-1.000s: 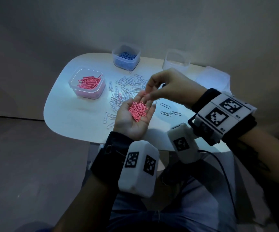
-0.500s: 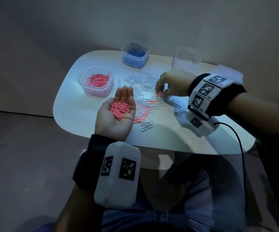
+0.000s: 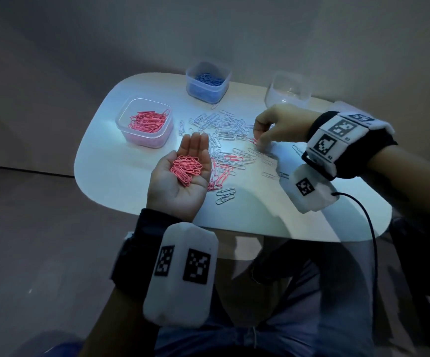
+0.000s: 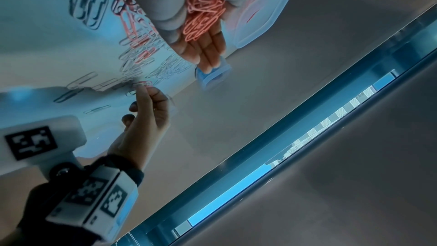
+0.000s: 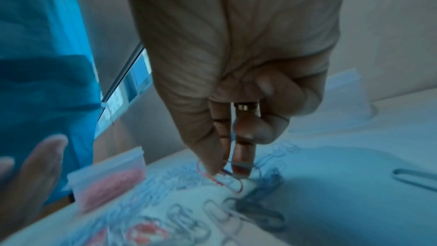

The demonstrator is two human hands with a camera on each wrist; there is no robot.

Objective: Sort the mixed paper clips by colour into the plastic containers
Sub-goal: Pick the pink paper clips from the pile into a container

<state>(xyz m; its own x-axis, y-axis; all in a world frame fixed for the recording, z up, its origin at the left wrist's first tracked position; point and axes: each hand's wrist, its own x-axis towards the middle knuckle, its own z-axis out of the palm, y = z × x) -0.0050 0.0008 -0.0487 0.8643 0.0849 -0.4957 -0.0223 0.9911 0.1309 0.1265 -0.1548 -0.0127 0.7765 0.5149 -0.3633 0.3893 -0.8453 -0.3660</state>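
Pink clips (image 3: 186, 169) lie in flat, palm-up left hand (image 3: 183, 176), serving as tray | right hand (image 3: 278, 127) grip pinches one pink clip (image 5: 221, 180) from mixed pile (image 3: 224, 130) on desk (image 3: 111, 171) | pink container (image 3: 144, 122) near, probably next destination

Your white table (image 3: 121, 176) has rounded corners and carries three clear plastic containers — one with pink clips (image 3: 145, 123) at the left, one with blue clips (image 3: 207, 82) at the far edge, a third (image 3: 287, 90) to its right. Between them and you lies a loose scatter of silver clips (image 3: 224, 124) — a few pink ones (image 3: 232, 158) mixed in.
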